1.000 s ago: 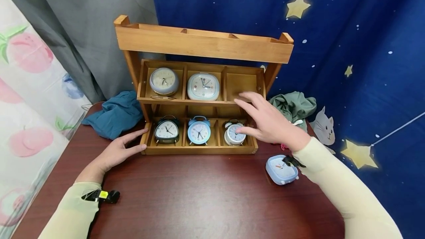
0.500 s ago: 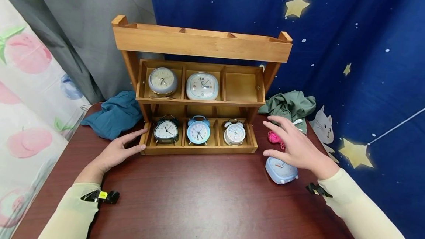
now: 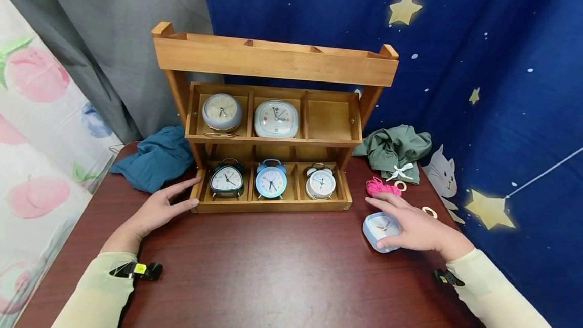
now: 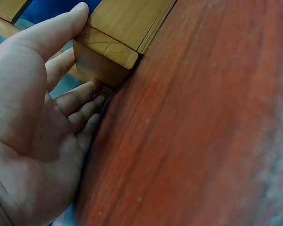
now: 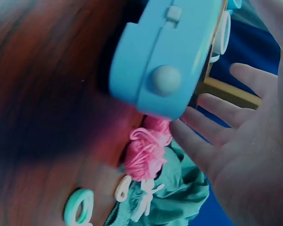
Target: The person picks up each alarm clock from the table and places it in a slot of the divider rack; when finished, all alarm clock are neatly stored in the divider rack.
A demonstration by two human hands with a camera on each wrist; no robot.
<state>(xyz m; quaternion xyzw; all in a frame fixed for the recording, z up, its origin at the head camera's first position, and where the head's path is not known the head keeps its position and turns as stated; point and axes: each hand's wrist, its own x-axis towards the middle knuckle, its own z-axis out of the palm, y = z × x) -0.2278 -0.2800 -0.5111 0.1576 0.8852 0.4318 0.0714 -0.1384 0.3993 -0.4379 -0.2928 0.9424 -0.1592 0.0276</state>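
Observation:
My right hand [image 3: 416,227] hovers over a light blue square alarm clock [image 3: 374,229] lying face up on the table's right side. Its fingers are spread around the clock's right part, covering some of the face; the right wrist view shows the clock's edge [image 5: 127,70] apart from the palm. My left hand [image 3: 159,212] touches the lower left corner of a wooden shelf [image 3: 273,207], its thumb and fingers extended. The shelf's bottom tier holds a black clock [image 3: 226,180], a blue twin-bell clock [image 3: 271,181] and a white one [image 3: 321,183]. Above sit a round clock [image 3: 222,112] and a pale blue clock [image 3: 276,118].
Right of the shelf lie pink yarn [image 3: 381,186], a green cloth bag [image 3: 396,148] and small rings [image 3: 429,212]. A teal cloth [image 3: 155,158] lies to its left. Curtains [image 3: 455,65] hang behind the table [image 3: 273,267].
My right hand has moved from before the shelf's right side rightward and down to the light blue clock on the table. The left hand has stayed at the shelf corner.

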